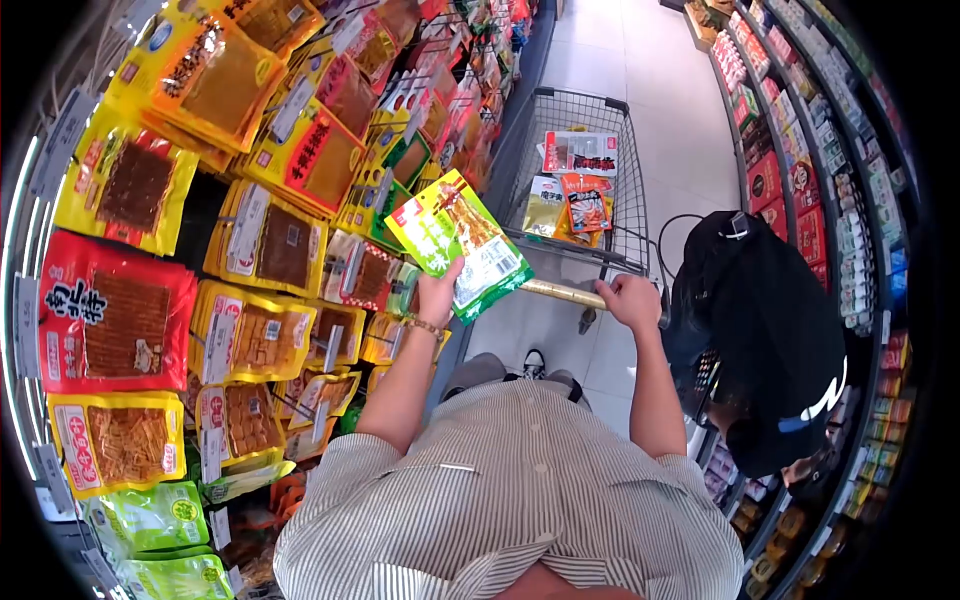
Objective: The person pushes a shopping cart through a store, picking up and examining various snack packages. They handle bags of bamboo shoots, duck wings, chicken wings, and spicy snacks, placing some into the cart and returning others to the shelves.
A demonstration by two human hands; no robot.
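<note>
My left hand [437, 294] is closed on the lower edge of a green and yellow snack packet [462, 243], held up in front of the hanging rack. The packet has a clear window with brown food inside and a white label. My right hand [631, 300] is wrapped round the right end of the shopping cart's handle [562, 291]. Inside the wire shopping cart [630, 150] lie several packets, among them an orange packet [586, 203], a pale gold packet [544, 205] and a white and dark one [580, 153].
To my left, a rack holds rows of hanging snack packets, including a red packet [115, 315] and a yellow one [125, 185]. A person in dark clothing [765, 330] stands close on my right, beside shelves of boxes [765, 185]. Tiled floor [655, 60] runs ahead past the cart.
</note>
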